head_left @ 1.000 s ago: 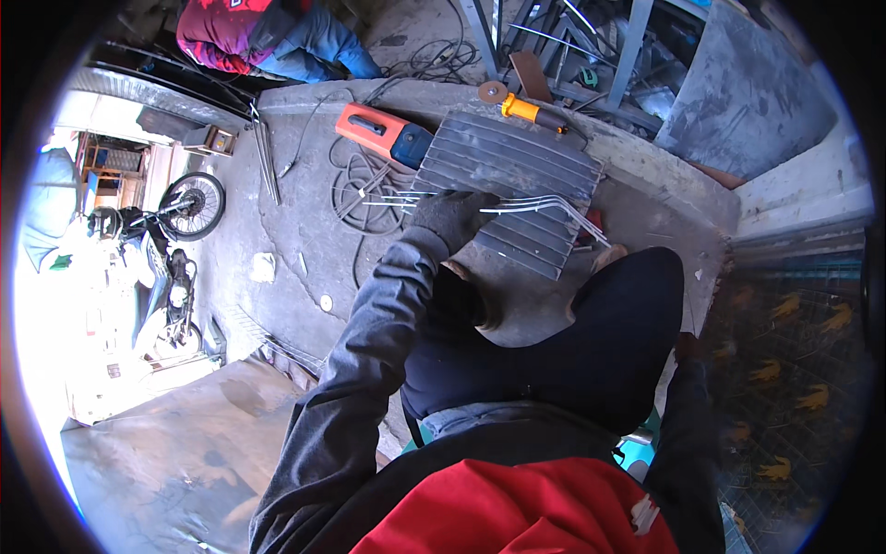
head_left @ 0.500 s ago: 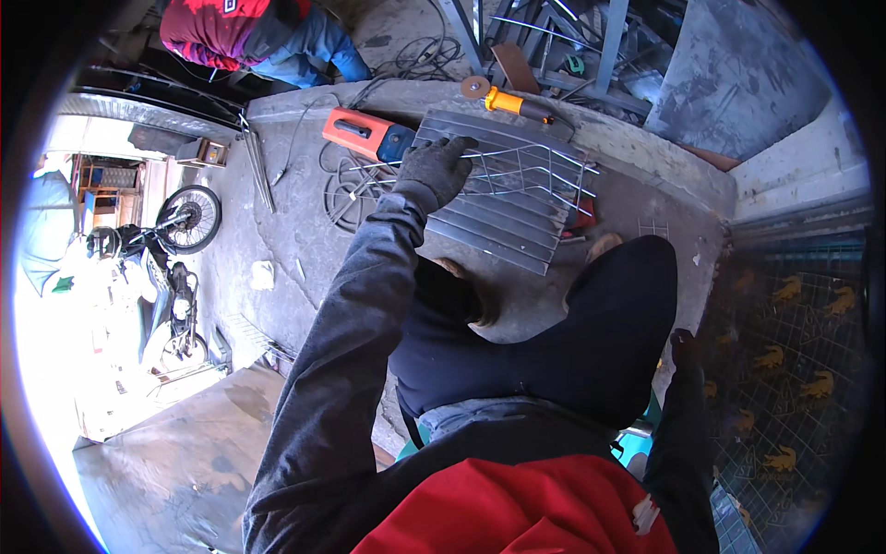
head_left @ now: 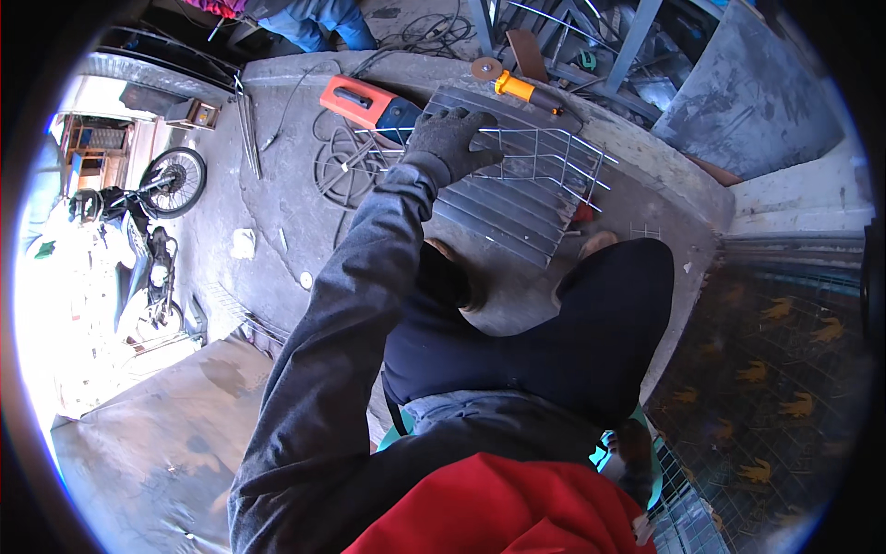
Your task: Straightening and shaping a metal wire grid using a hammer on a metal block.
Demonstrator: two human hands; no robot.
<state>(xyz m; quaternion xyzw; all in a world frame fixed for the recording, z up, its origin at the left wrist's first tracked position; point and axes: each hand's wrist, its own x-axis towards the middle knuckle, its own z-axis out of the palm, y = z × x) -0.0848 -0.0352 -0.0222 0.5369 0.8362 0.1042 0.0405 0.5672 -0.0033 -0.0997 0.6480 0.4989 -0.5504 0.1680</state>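
Observation:
My left hand [head_left: 449,146], in a dark grey glove, is on a bent metal wire rack [head_left: 549,152], its fingers curled over the wires and the thumb out to the right. The rack lies across a slatted dark metal platform [head_left: 503,217] in front of my feet. My right hand [head_left: 632,446] is low beside my right hip, by the teal seat [head_left: 658,475] under me. It is in shadow and its fingers cannot be made out.
Beyond the platform lie an orange and blue machine [head_left: 369,103] and a yellow angle grinder [head_left: 517,88]. Coiled cable [head_left: 346,171] is on the floor at left. A motorcycle [head_left: 138,231] stands farther left. Wire mesh panels [head_left: 748,397] lean at right. Another person's legs [head_left: 318,20] show at top.
My left hand has shifted slightly right, its thumb now farther out, and the rack has shifted with it. My right hand has moved from beside my right knee back toward my hip.

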